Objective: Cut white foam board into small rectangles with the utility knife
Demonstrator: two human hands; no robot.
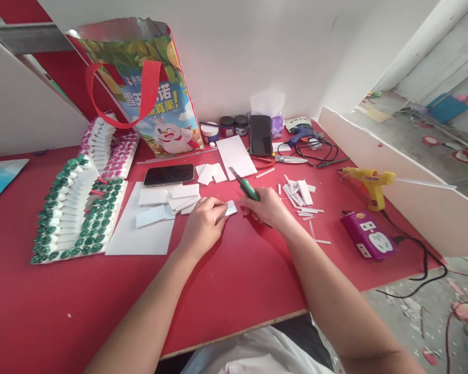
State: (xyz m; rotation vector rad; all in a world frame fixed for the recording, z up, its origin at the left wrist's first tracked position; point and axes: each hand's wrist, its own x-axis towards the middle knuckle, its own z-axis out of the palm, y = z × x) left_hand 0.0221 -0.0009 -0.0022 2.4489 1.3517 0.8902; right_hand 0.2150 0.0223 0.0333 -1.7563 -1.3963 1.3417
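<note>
My left hand [206, 222] is at the middle of the red table, fingers closed on a small white piece [231, 209] of board, part of which shows past the fingertips. Just to its right, my right hand [265, 206] grips a green craft knife [249, 189], the grey tip angled up and to the left, apart from the piece. Cut white pieces [185, 191] are stacked left of my left hand, partly on a larger white board [138, 241]. Thin white strips [298, 193] lie scattered right of my right hand.
A purple power strip [368, 236] and yellow glue gun [368, 182] with cables sit at right. Behind are scissors [290, 159], paint jars [226, 124] and phones [169, 174]. A printed bag [140, 93] and green-and-pink decorated pieces [101, 218] stand at left.
</note>
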